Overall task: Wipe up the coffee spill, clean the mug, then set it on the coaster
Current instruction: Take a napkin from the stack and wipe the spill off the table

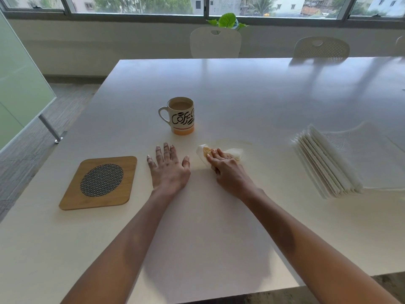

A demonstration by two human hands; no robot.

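The coffee spill [232,142] lies on the table [241,95] at 4 o'clock from the mug [181,116]. We are in the wiping step: our right hand [225,170] curls its fingers over a stained paper napkin [236,152], pressing it at the spill's near edge. Our left hand [167,167] rests flat, fingers spread, empty. The mug stands upright, long axis vertical, handle toward 9 o'clock. Next, we judge, the napkin must sweep toward 12 o'clock. The wooden coaster [98,183] lies at the mug's 8 o'clock.

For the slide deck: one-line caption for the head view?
Right hand holds a stained tissue to the coffee spill; left hand rests flat, mug behind it, coaster beside it.
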